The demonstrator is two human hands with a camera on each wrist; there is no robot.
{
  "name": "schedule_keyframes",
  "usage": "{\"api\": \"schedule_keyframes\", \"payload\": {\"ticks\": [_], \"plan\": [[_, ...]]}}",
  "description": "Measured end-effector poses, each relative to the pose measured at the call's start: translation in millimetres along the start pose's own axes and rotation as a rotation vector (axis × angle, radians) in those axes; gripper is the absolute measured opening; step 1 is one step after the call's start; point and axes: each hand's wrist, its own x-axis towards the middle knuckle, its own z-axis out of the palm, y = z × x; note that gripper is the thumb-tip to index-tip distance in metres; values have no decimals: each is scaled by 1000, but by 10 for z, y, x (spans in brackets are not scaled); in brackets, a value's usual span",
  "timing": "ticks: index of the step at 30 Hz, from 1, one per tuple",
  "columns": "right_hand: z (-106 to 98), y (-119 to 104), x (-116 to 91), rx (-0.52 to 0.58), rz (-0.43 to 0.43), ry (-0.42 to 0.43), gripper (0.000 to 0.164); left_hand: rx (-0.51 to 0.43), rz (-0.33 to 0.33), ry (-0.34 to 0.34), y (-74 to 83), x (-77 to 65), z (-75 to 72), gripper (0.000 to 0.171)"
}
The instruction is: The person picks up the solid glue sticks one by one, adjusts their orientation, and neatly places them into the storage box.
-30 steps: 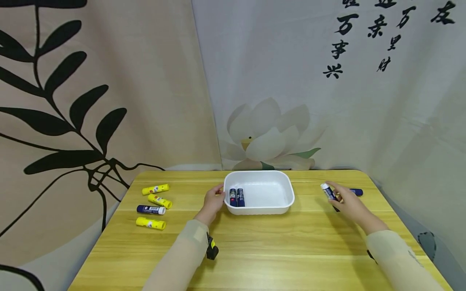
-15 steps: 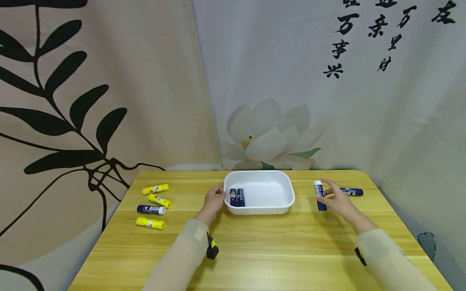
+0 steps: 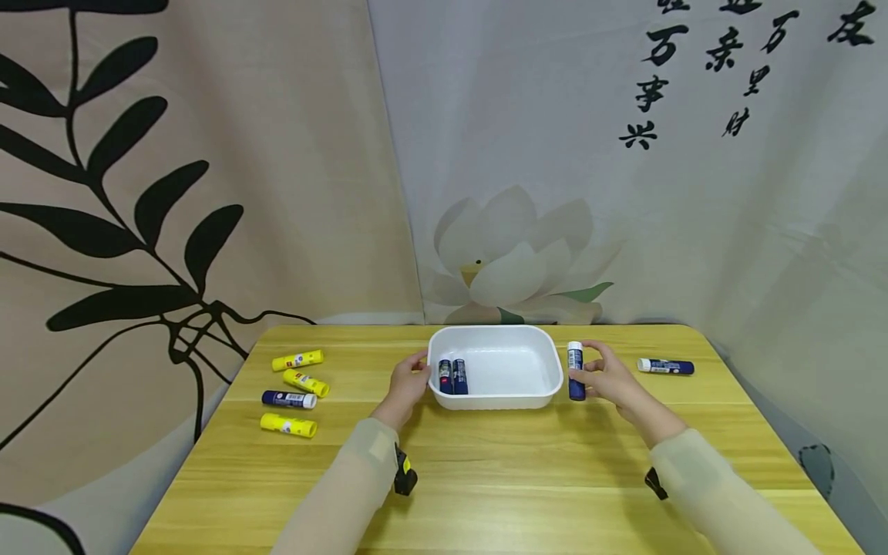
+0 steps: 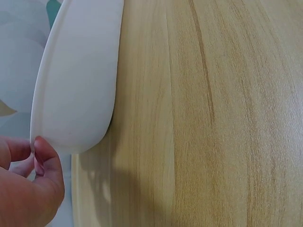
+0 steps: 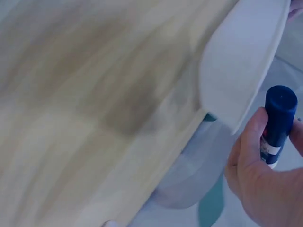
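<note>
A white plastic tray (image 3: 509, 402) stands at the back middle of the table, with two dark blue glue sticks (image 3: 459, 378) inside at its left end. My left hand (image 3: 405, 389) pinches the tray's left rim between thumb and fingers, as the left wrist view shows close up. Just beyond the tray's right end, my right hand (image 3: 610, 378) grips another blue glue stick (image 3: 576, 371) by its barrel. It is nearly upright, white cap on top. From the right wrist view, the blue base of this glue stick (image 5: 281, 101) sticks out past the fingers.
On the table's left lie several yellow glue sticks (image 3: 287, 425) and one blue glue stick with a white cap (image 3: 288, 399). Another blue glue stick (image 3: 666, 366) lies at the right. A printed cloth (image 3: 312, 154) hangs behind the table (image 3: 513, 478).
My right hand has carried the blue glue stick leftward to the tray's right end, turning it more upright. The glue stick lying at the right now shows fully. My left hand stays on the rim.
</note>
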Motion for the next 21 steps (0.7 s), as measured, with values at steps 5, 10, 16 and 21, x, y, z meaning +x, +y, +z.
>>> {"api": "schedule_keyframes", "payload": {"ticks": [5, 10, 16, 21], "plan": [[190, -187, 60, -22, -21, 19, 73, -11, 6, -3, -4, 4, 0, 38], [432, -317, 180, -37, -63, 27, 71, -17, 11, -7, -8, 15, -6, 38], [739, -396, 359, -59, -100, 59, 70, -24, 11, -10, -11, 13, -6, 39], [960, -391, 523, -102, -92, 90, 70, -33, 12, -12, -2, 1, 0, 38]]}}
